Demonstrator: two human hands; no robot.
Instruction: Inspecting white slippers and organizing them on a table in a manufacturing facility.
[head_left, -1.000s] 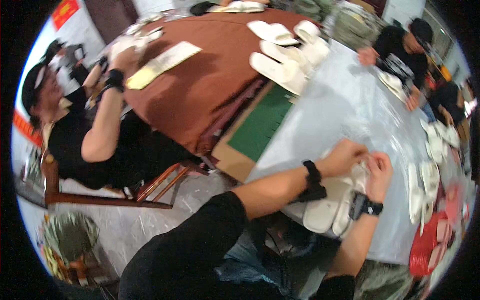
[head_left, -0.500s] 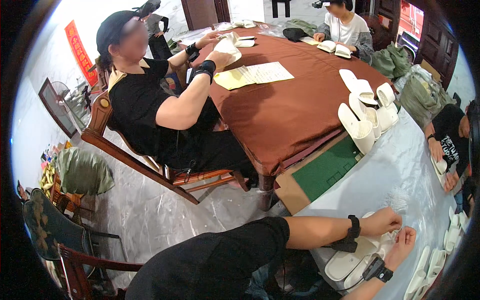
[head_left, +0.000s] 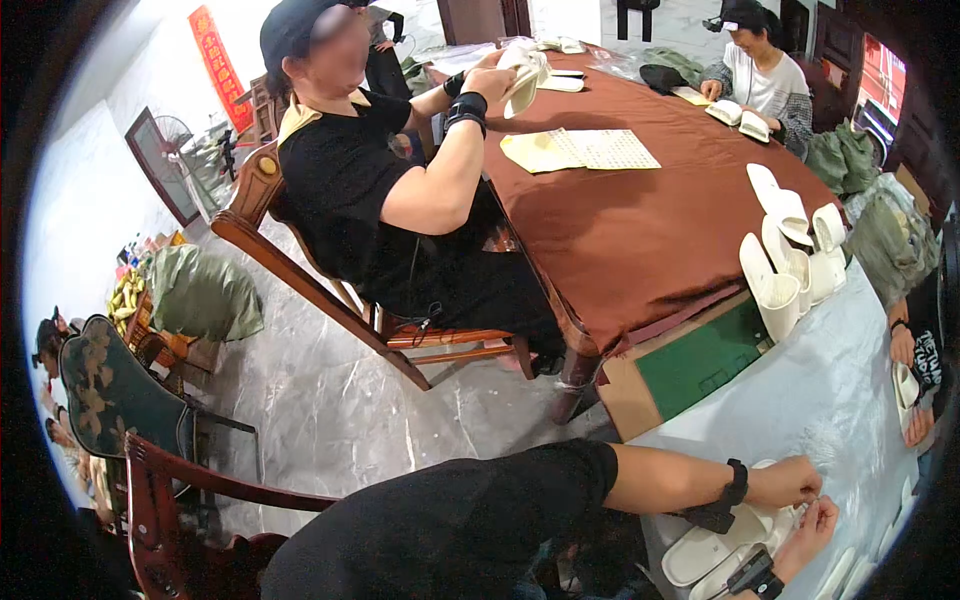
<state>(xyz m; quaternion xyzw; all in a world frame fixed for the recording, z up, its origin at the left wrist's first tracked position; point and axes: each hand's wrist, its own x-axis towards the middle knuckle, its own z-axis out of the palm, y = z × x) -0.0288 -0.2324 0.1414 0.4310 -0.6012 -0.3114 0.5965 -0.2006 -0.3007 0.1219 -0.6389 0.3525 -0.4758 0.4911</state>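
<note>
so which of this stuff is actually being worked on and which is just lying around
In hand:
- left hand and right hand, pinching something too small to tell
- white slippers under the wrists

Lying about:
- slipper stack on the brown table
- paper sheets
- green sack
- wooden chair

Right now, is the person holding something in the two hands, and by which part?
Cannot tell for sure: the left hand and right hand meet fingertip to fingertip above white slippers, pinching something too small to identify.

White slippers (head_left: 782, 283) stood stacked at the edge of the reddish-brown tablecloth (head_left: 640, 215). Below that cloth showed a green board (head_left: 700, 360); on it lay yellowish paper sheets (head_left: 580, 150). Beside it, a black-shirted person (head_left: 350, 190) sat.
</note>
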